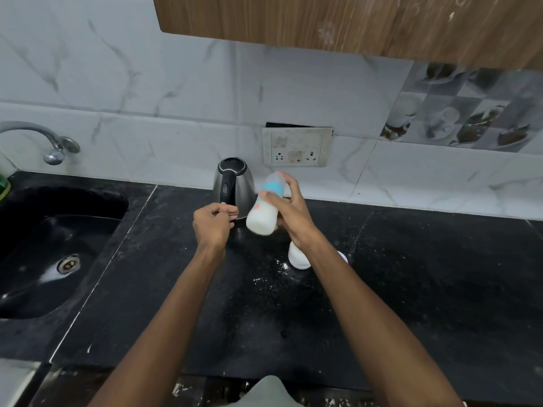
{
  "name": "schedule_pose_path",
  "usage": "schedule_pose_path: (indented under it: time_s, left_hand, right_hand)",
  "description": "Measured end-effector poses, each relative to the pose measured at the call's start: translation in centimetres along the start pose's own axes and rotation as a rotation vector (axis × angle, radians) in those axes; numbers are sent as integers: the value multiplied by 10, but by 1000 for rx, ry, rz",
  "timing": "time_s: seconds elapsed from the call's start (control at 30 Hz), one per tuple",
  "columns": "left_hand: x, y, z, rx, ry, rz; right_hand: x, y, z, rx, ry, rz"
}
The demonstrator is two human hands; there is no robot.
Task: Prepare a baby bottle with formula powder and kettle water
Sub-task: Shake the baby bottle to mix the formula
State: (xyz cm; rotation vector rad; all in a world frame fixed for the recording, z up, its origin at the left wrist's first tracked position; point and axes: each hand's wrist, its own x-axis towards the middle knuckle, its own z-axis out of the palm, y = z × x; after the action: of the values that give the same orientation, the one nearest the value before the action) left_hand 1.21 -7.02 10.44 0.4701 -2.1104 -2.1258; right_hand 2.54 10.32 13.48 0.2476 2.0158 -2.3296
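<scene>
Head view: at mid-frame the right hand [289, 210] grasps the capped baby bottle [266, 205], tilted with its teat up and away and milky liquid pooled at the base, probably to shake and mix the formula. The left hand [213, 223], left of it, is loosely curled, holding nothing clear. Behind stands the steel kettle [233, 188]. A white formula container [296, 257] sits under the right wrist, beside spilled powder [279, 270] on the black counter [411, 274].
</scene>
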Motion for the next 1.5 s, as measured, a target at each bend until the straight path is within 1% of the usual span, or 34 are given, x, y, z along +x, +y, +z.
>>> schedule_pose_path:
  time_s: [0.07,0.13,0.17,0.2,0.23,0.27,0.33,0.37,0.43,0.47,0.53,0.57,0.63,0.67,0.73,0.77,0.83,0.87,0.97,1.0,1.07,1.1,1.17,1.2,1.27,1.3,1.4,1.43,1.5]
  left_hand:
    - [-1,-1,0,-3,0,1]
    - [-2,-1,0,7,-11,0]
    - [-2,-1,0,4,-12,-3]
    - [-2,-1,-1,-4,-8,-5]
    - [-3,-2,-1,-7,-6,-6]
    - [-4,-3,-2,-3,-6,-5]
    - [-7,-3,-4,4,-11,-2]
    - [-7,-3,-5,0,-8,-3]
    - [-10,-3,-9,-18,4,-7]
    - [-11,-5,-10,-20,8,-5]
    - [-14,-5,-12,-13,3,-7]
    - [-15,-5,-13,-14,3,-9]
    - [-16,-7,-14,-22,8,-10]
    - [-17,-7,-14,-22,8,-8]
    - [-18,-7,-14,-19,-5,-6]
    - [-18,-6,-14,-19,-9,-8]
    - [-18,-6,-15,-21,-7,-8]
    - [-19,-6,-16,-11,-6,-1]
    - [-24,-6,-20,27,-27,21]
    - [-25,-5,-22,30,-33,30]
    - [-26,-6,-23,33,-44,39]
    - [-26,-8,-24,30,-49,33]
    - [-26,-9,-26,33,-57,15]
    - [-27,-9,-26,40,-56,15]
    - [-30,-8,-25,65,-37,21]
    - [-32,-8,-25,70,-20,18]
    - [-33,-2,-23,54,-17,-7]
    - [-32,-1,-22,44,-21,-12]
    - [-32,2,-21,19,-15,-12]
  right_hand:
    - [0,-5,2,50,-13,17]
    - [1,-5,4,-50,-30,-6]
    - [1,-3,3,-60,-4,-28]
    - [2,-1,1,-4,37,-26]
    - [0,-1,1,36,41,-14]
    - [-1,0,1,43,6,2]
    - [-4,3,1,-57,-55,4]
    - [-5,3,0,-65,-43,-9]
    - [-5,3,-4,20,31,5]
    - [-6,2,-5,21,16,16]
    - [-8,4,-4,-58,-16,26]
    - [-9,4,-3,-58,5,14]
    - [-10,5,-2,75,76,46]
    - [-11,5,0,112,61,66]
    - [-12,8,4,80,16,82]
    - [-13,10,5,78,21,65]
    - [-13,12,5,194,85,85]
    - [-14,11,5,215,82,98]
    - [-12,9,1,113,17,105]
    - [-11,6,-2,111,40,85]
    - [-10,2,-8,201,95,89]
    - [-10,0,-9,215,76,99]
    - [-13,0,-8,140,32,106]
    - [-14,2,-7,118,46,83]
    - [-16,6,-4,154,131,63]
    - [-18,7,-2,166,131,72]
    - [-26,13,9,28,6,61]
    - [-27,15,11,25,10,43]
    - [-26,18,10,156,90,54]
